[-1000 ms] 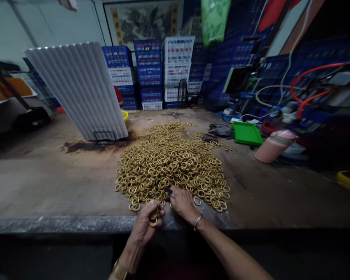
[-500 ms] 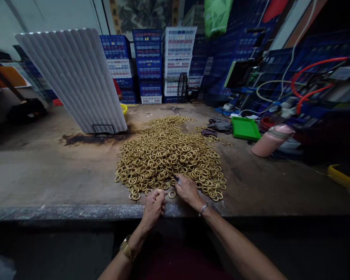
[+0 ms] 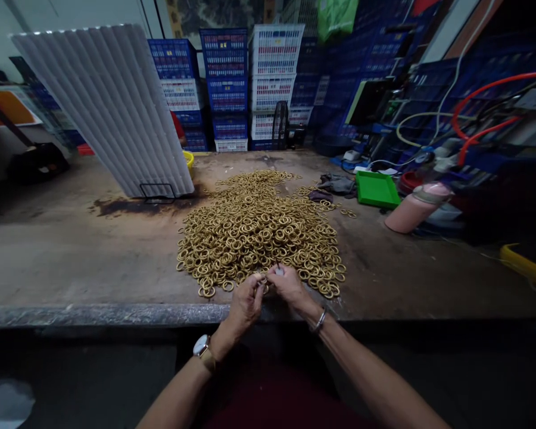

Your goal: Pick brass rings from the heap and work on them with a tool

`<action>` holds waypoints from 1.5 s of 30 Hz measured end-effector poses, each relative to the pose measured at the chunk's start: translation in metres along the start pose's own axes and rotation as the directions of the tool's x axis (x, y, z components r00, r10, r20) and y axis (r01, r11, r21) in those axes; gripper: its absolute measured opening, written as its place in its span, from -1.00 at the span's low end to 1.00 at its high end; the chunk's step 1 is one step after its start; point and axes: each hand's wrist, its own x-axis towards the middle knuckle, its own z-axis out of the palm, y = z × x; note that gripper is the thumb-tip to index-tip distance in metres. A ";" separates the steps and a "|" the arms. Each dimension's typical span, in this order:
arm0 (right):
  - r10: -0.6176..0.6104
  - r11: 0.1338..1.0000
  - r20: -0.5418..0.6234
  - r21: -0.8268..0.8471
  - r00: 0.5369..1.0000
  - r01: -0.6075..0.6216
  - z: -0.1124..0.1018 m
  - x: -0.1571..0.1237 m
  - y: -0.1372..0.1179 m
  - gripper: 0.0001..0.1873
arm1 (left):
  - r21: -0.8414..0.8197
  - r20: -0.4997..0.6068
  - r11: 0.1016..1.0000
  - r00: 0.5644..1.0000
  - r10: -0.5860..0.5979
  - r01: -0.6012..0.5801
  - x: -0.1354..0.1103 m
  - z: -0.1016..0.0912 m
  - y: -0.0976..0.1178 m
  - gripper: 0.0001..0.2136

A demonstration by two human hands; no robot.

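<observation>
A broad heap of brass-coloured rings lies on the worktable in front of me. At its near edge my left hand is closed, thumb and fingers pinching a brass ring that is partly hidden by the fingertips. My right hand is closed on a small slim tool with a pale part and a dark end; its exact kind is too small to make out. The fingertips of both hands nearly meet at the ring.
A ribbed pale panel leans in a wire stand on the left. Stacked crates stand behind the table. To the right are dark cloths, a green tray, a pink cylinder and red hoses.
My left hand has risen and moved right, bringing its fingertips up to my right hand. The loose ring that lay between the hands no longer shows on the table there. The view has tilted slightly.
</observation>
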 end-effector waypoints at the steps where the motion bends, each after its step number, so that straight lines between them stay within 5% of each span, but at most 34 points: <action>1: 0.024 0.999 0.008 0.032 1.000 -0.024 0.001 -0.002 -0.002 -0.91 | 0.028 0.005 0.999 1.000 0.019 -0.019 0.000 0.000 0.000 -0.84; 4: 0.075 0.993 0.068 0.089 0.995 -0.080 0.004 -0.005 -0.007 -0.85 | 0.078 -0.021 0.997 0.999 0.031 -0.029 0.000 0.000 0.003 -0.95; 11: 0.052 0.994 0.222 0.081 0.974 -0.072 0.005 -0.008 -0.010 -0.72 | -0.181 0.058 0.936 0.953 -0.297 0.302 -0.003 -0.003 0.008 -0.72; 25: 0.000 0.997 0.193 0.070 0.981 -0.014 0.006 -0.009 -0.015 -0.78 | -0.292 0.139 0.888 0.934 -0.329 0.356 -0.012 -0.006 0.015 -0.68; 30: -0.051 0.994 0.124 -0.090 0.991 0.063 0.004 -0.008 -0.012 -0.83 | -0.314 0.127 0.877 0.931 -0.341 0.364 -0.014 -0.006 0.019 -0.67; 37: -0.325 0.720 0.313 -0.530 0.892 0.448 0.003 -0.019 -0.008 -0.84 | -0.258 0.056 0.910 0.946 -0.321 0.324 -0.012 -0.007 0.016 -0.67; 45: -0.256 0.566 0.406 -0.673 0.877 0.477 0.001 -0.019 -0.004 -0.83 | -0.143 0.052 0.951 0.962 -0.268 0.273 -0.017 -0.010 0.012 -0.71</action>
